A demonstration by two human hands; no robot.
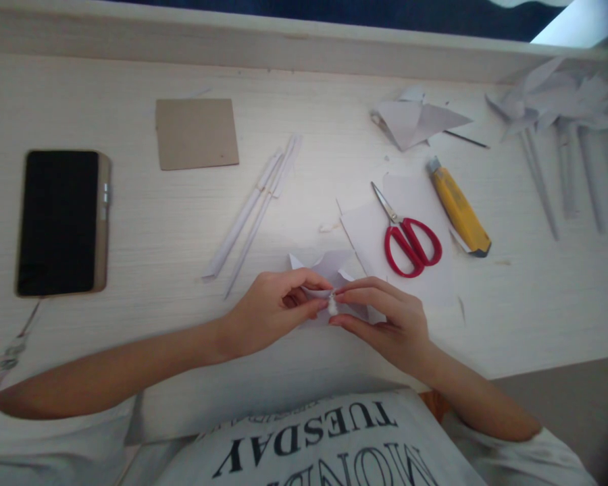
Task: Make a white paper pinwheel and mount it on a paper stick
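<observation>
Near the table's front edge, my left hand [278, 307] and my right hand [390, 317] meet over a white paper pinwheel [329, 261] with bent, pointed flaps. The fingers of both hands are pinched on its middle, and part of the paper is hidden beneath them. Between the fingertips shows a small white lump [333, 307], too blurred to name. Red-handled scissors [404, 236] lie just beyond my right hand, on a sheet of white paper [367, 226]. Thin rolled paper sticks [256, 206] rest beyond my left hand.
A yellow box cutter [460, 210] lies right of the scissors. Finished-looking paper pinwheels [547, 101] on sticks are at the far right. Folded paper [415, 121] sits behind, next to a thin dark rod [467, 140]. At left are a brown cardboard piece [197, 133] and a dark-screened device [61, 223].
</observation>
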